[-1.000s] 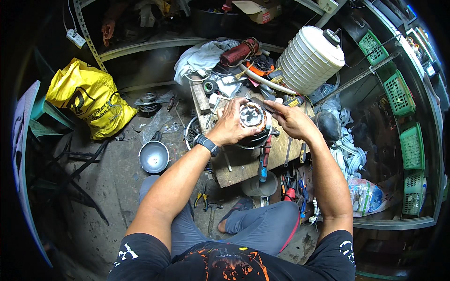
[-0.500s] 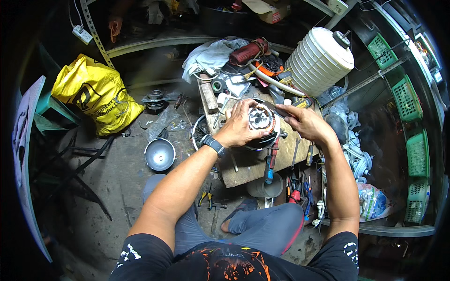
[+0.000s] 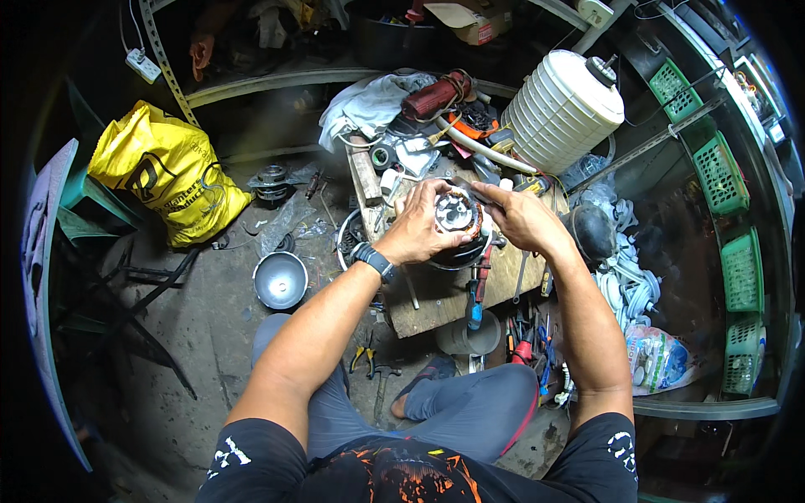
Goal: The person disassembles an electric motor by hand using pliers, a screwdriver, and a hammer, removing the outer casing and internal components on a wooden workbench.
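Observation:
My left hand point(image 3: 417, 225), with a dark watch on its wrist, is wrapped round the left side of a round motor stator point(image 3: 458, 214). The stator shows a ring of copper-coloured winding and a pale centre, and it sits at the wooden work block. My right hand point(image 3: 521, 220) is closed on a dark flat tool point(image 3: 464, 184); its blade lies at the stator's far rim, and its exact kind is unclear. Near the stator's right side lie red-and-blue-handled pliers point(image 3: 478, 289). Behind my hands are a tape roll point(image 3: 383, 156) and a small white cup-like part point(image 3: 391, 180).
The wooden block point(image 3: 423, 314) carries cloth, cables and a red power tool point(image 3: 436, 96). A ribbed white tank point(image 3: 563, 105) stands far right. On the floor are a metal bowl point(image 3: 281, 280), yellow-handled pliers point(image 3: 363, 359), a hammer point(image 3: 383, 377) and a yellow sack point(image 3: 163, 180).
My right hand and the flat tool have shifted left, toward the stator's far rim. My left hand keeps its hold. The whole view has shifted slightly.

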`<state>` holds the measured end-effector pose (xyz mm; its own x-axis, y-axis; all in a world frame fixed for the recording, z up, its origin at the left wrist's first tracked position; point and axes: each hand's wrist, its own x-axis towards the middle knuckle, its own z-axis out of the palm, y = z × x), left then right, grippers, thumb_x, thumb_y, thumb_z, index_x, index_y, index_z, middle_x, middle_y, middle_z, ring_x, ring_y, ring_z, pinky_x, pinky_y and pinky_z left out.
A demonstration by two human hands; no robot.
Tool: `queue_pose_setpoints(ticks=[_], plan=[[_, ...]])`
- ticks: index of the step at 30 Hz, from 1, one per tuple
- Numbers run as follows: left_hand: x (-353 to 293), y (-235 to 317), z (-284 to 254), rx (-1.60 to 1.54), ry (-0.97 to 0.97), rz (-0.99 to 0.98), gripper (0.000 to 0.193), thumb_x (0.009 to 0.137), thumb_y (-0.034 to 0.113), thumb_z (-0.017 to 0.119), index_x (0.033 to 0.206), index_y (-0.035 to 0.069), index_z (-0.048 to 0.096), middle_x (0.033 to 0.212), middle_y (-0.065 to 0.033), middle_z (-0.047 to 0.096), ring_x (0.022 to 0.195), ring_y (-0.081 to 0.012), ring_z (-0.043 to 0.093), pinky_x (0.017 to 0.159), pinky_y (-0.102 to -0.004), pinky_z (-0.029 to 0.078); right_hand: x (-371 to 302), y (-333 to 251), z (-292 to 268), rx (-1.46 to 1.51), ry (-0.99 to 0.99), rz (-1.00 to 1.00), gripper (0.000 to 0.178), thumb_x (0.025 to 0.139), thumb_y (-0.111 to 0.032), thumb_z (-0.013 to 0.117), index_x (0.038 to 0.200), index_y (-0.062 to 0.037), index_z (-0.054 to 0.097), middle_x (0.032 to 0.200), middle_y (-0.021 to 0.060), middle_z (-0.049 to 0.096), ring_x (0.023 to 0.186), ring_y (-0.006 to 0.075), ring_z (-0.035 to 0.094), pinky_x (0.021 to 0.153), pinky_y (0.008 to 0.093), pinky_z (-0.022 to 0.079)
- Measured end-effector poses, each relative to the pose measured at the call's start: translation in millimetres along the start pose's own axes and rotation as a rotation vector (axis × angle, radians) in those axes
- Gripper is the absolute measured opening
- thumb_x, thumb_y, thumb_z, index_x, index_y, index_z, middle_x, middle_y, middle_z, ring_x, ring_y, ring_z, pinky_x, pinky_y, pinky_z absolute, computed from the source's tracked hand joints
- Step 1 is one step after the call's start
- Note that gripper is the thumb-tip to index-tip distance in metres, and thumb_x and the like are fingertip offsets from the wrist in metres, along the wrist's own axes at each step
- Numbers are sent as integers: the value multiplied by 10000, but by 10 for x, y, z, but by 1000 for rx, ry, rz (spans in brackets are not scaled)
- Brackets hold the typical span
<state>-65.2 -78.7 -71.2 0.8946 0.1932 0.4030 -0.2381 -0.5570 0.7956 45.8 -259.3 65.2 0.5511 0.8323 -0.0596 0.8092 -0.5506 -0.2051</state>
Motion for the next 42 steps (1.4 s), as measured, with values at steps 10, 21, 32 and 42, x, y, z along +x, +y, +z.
queue_pose_setpoints(ticks=[10, 21, 32, 42], plan=[[-8, -27, -2, 2, 3, -30, 1051, 720, 514, 918, 1507, 83, 372, 1426, -190, 501, 1393, -408, 458, 1184, -519, 314, -138, -148, 67, -34, 35, 47, 412, 1013, -191, 594, 1423, -176, 627, 961, 258, 732, 877, 461, 708, 798, 551, 554], [-18, -17, -5, 99, -17, -40, 1248, 700, 533, 927, 1629, 65, 236, 1531, -206, 470, 1459, -400, 418, 1223, -543, 250, -126, 37, -117, 103, -63, 34, 424, 1009, -166, 577, 1431, -155, 617, 1098, 256, 731, 1020, 460, 697, 932, 517, 550], [78, 28, -126, 125, 21, -13, 1284, 654, 554, 933, 1632, 39, 279, 1380, -233, 538, 1318, -399, 530, 1130, -513, 402, -359, 262, -150, 979, -155, 369, 476, 1112, -135, 507, 1586, -147, 465, 755, -10, 528, 564, 66, 486, 500, 227, 413], [227, 189, -229, 211, -138, 108, 828, 677, 532, 895, 1361, 133, 652, 1185, -196, 534, 1142, -377, 553, 1029, -468, 453, -687, 129, 935, 1248, 299, 415, 512, 1101, -127, 545, 1598, -104, 422, 819, 22, 623, 592, 61, 553, 508, 214, 453]])
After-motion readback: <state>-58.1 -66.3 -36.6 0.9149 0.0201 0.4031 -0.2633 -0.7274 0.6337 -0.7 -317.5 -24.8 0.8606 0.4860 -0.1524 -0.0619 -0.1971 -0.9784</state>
